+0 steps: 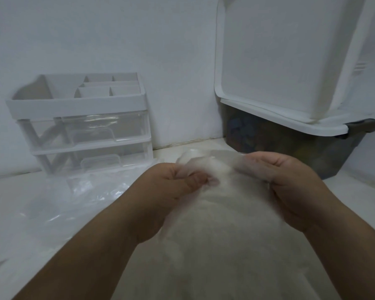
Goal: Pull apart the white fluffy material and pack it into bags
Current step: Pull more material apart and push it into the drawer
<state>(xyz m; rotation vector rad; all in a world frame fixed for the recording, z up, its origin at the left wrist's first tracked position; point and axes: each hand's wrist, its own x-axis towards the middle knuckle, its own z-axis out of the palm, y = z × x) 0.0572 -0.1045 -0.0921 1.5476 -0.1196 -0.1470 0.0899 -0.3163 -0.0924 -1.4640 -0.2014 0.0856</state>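
Both left hand and right hand grip fluffy material in curled fingers, between organizer and bin.

left hand: bare; thumb nail cut short, rounded tip, pic a bit soft.
right hand: bare too; skin folds by thumb base vis., nails hidden fr. here.
left forearm: bare skin all the way to btm edge of view, smooth.
right forearm: same, bare to the R edge of view.
build: both arms fairly broad, wrists thick.
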